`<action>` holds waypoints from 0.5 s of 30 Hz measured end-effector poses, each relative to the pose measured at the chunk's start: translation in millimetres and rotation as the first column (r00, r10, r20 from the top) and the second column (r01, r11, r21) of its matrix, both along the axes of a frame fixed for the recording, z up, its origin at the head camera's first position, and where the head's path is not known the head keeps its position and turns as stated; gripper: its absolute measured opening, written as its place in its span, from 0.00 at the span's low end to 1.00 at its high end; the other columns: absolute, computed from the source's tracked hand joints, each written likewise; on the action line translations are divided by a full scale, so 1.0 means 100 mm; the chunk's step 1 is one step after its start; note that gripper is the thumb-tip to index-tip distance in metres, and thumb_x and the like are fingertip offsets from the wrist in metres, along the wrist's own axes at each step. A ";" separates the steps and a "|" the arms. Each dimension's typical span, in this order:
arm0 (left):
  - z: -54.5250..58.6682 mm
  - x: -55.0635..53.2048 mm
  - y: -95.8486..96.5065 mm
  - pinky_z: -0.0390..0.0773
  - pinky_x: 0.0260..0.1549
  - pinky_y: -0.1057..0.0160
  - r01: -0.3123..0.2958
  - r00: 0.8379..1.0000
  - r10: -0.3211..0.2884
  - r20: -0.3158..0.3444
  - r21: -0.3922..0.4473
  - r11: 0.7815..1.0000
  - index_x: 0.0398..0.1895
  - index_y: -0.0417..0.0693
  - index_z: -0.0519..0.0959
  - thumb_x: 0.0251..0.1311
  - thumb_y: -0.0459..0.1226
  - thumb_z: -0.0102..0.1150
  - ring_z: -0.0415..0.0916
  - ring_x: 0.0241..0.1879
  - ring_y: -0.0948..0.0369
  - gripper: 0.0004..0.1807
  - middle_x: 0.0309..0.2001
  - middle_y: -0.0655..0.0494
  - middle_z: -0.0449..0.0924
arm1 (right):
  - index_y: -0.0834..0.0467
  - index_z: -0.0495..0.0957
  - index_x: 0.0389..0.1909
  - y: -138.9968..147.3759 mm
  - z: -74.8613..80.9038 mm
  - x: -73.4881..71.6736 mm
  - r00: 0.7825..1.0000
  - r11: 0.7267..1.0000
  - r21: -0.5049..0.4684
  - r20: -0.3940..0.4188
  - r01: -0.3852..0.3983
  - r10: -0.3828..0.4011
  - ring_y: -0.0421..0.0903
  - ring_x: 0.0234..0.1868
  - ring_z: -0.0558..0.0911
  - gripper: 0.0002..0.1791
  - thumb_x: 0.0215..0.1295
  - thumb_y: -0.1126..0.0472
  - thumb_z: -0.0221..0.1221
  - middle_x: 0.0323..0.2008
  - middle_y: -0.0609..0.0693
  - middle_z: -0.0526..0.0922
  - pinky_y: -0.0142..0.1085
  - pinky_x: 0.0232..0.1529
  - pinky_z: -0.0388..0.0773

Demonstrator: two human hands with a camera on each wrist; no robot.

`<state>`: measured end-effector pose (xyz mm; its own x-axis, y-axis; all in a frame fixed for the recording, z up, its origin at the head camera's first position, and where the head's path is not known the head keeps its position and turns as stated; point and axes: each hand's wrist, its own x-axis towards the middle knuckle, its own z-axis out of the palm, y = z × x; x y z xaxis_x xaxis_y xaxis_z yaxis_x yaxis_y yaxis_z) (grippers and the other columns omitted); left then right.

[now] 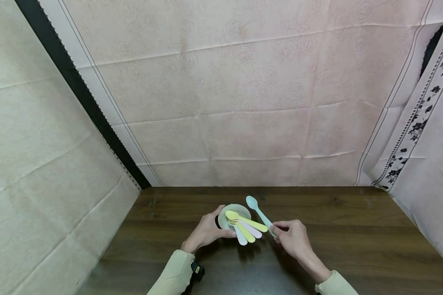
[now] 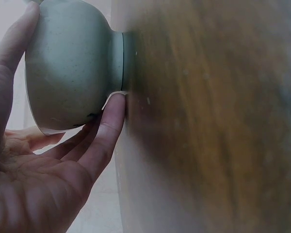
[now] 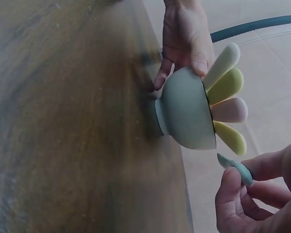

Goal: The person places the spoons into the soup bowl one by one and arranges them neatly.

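Note:
A pale green bowl point(image 1: 239, 208) stands on the table, gripped at its left side by my left hand point(image 1: 207, 232). In the left wrist view, the fingers curve around the bowl point(image 2: 70, 68) near its foot, with the thumb up by the rim. Several spoons rest fanned over the bowl's near right edge: yellow spoons point(image 1: 252, 223), a lavender spoon point(image 1: 254, 232) and a pale whitish spoon point(image 1: 240, 237). Just right of the bowl, my right hand point(image 1: 294, 238) pinches a light blue spoon point(image 1: 261, 214) by its handle end, its head pointing up and left, apart from the bowl.
The brown wooden table point(image 1: 354, 237) reaches back to a patterned cloth point(image 1: 243, 90) hanging behind it. Cloths also hang at the left and right sides. A black device point(image 1: 197, 270) is worn on the left wrist.

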<state>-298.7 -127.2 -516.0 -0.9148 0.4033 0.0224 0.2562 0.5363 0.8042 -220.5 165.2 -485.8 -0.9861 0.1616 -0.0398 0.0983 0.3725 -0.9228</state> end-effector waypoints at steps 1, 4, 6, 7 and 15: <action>0.00 0.00 0.00 0.78 0.46 0.58 -0.002 1.000 0.002 0.002 -0.001 1.000 0.82 0.61 0.68 0.54 0.57 0.84 0.79 0.45 0.58 0.52 0.59 0.57 0.86 | 0.65 0.92 0.46 0.00 0.01 0.00 1.000 1.000 0.002 -0.003 0.000 0.000 0.42 0.26 0.85 0.09 0.72 0.65 0.69 0.29 0.57 0.92 0.33 0.22 0.73; 0.00 0.01 0.00 0.79 0.48 0.57 -0.007 1.000 0.007 0.004 -0.002 1.000 0.82 0.61 0.68 0.54 0.57 0.85 0.79 0.47 0.58 0.53 0.60 0.57 0.86 | 0.65 0.92 0.47 0.01 0.02 -0.01 1.000 1.000 0.007 -0.012 0.000 0.000 0.42 0.26 0.86 0.09 0.72 0.65 0.69 0.30 0.57 0.92 0.33 0.22 0.73; 0.00 0.01 0.01 0.79 0.49 0.56 -0.009 1.000 0.009 0.001 -0.005 1.000 0.82 0.61 0.69 0.53 0.56 0.85 0.79 0.48 0.58 0.53 0.61 0.57 0.86 | 0.65 0.92 0.47 0.01 0.02 -0.01 1.000 1.000 0.008 -0.015 -0.001 0.001 0.42 0.26 0.86 0.09 0.72 0.64 0.69 0.30 0.57 0.93 0.32 0.23 0.74; 0.00 0.01 0.01 0.79 0.50 0.56 -0.010 1.000 0.010 0.001 -0.003 1.000 0.82 0.60 0.69 0.53 0.56 0.85 0.79 0.49 0.58 0.53 0.61 0.57 0.86 | 0.65 0.93 0.46 0.01 0.03 -0.01 1.000 1.000 0.007 -0.015 -0.002 0.002 0.42 0.26 0.86 0.09 0.72 0.64 0.69 0.30 0.57 0.93 0.32 0.23 0.73; 0.00 0.00 0.01 0.79 0.48 0.57 -0.004 1.000 0.004 -0.002 0.002 1.000 0.81 0.60 0.69 0.54 0.57 0.85 0.79 0.48 0.57 0.52 0.60 0.57 0.86 | 0.64 0.93 0.46 0.02 0.09 -0.04 1.000 1.000 0.005 -0.027 -0.014 0.014 0.41 0.26 0.84 0.09 0.73 0.64 0.69 0.29 0.55 0.91 0.31 0.26 0.73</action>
<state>-298.2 -126.2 -516.0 -0.9163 0.3997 0.0256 0.2561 0.5356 0.8047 -224.5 166.8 -477.0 -0.9889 0.1479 -0.0125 0.0682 0.3784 -0.9231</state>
